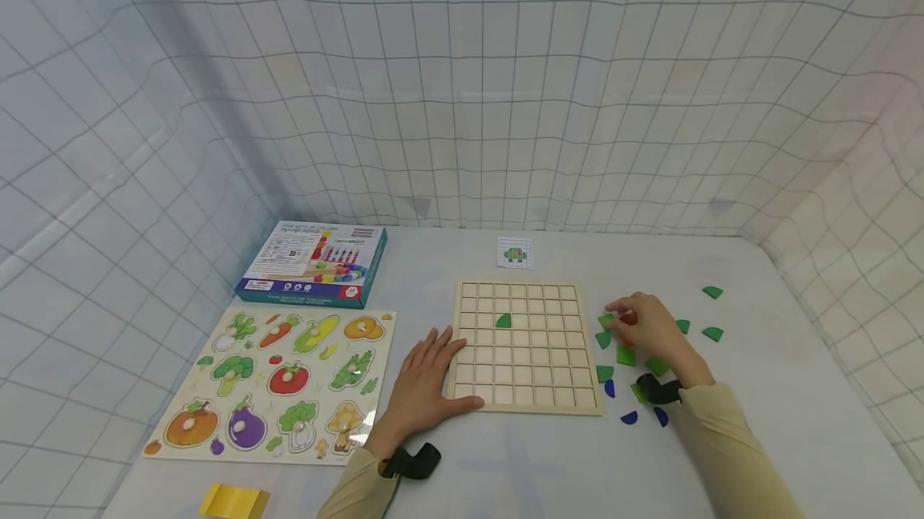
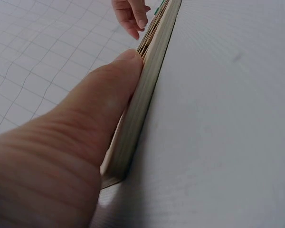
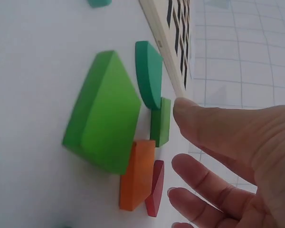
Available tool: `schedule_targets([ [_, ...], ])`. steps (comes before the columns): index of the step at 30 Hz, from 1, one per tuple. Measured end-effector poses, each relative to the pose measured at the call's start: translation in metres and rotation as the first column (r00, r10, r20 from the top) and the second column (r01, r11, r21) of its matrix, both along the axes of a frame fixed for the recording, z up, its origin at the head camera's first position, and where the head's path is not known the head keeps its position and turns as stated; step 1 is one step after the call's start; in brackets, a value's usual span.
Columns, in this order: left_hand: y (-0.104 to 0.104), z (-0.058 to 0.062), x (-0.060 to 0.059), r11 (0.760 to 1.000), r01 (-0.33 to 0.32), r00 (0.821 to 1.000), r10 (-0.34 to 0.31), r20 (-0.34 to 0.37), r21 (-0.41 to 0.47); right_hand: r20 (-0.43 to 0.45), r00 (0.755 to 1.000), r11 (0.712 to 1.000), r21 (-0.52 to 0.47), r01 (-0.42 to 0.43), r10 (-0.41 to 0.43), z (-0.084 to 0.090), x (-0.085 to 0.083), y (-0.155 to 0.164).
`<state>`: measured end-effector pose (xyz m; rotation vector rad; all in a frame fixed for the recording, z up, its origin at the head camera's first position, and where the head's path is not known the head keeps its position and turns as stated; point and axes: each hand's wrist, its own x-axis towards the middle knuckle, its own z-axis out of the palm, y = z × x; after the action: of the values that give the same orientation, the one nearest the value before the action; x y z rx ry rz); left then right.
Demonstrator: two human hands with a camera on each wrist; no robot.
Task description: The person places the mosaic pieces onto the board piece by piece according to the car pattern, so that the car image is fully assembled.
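Note:
My left hand (image 1: 426,387) rests spread at the near left corner of a wooden grid board (image 1: 520,396), its thumb on the near edge. One green quarter-circle piece (image 1: 503,321) lies in a cell of the board. Right of the board, my right hand (image 1: 650,330) hovers over loose pieces, thumb and fingers apart with nothing between them. Close by its fingertips in the right wrist view are a light green square (image 3: 161,123), an orange square (image 3: 137,175) and a red piece (image 3: 155,190). A larger-looking green square (image 3: 104,114) and a dark green quarter-circle (image 3: 148,73) lie beside them.
Blue half-circles (image 1: 630,418) and more green quarter-circles (image 1: 713,334) are scattered at the right. Behind the board lies a pattern card (image 1: 515,253). On the left are a vegetable puzzle (image 1: 263,423), a game box (image 1: 310,262) and a yellow block (image 1: 234,501).

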<state>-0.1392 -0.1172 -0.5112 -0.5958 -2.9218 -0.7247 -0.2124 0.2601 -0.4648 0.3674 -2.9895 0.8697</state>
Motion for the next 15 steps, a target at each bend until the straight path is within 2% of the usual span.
schedule_targets([
  [15,-0.0001,0.0006,0.0004,1.0,-0.002,1.0,0.002,0.002,-0.018,0.044,0.997,0.995,0.067,-0.067,0.064,0.0014,-0.0078,0.0055],
])
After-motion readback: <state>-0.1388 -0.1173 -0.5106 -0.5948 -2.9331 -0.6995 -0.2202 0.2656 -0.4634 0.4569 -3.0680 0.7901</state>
